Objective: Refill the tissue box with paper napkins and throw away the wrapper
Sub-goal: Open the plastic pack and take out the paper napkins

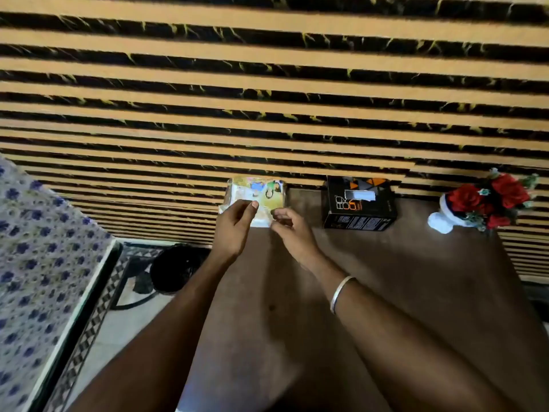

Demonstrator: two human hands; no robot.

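At the far edge of the brown bench (386, 278): napkin pack (261, 193) in glossy, colourfully printed wrapper, pinched by left hand (234, 226) and right hand (292, 230). Just beside it, black tissue box (359, 208), white slot on top, orange marks.

The left hand (234, 230) and right hand (292, 233) cover the near part of the napkin pack (258, 193), whose print is too blurred to read. The bin (175, 269) sits half behind the left forearm. The flower vase (445, 217) hides partly under its roses.
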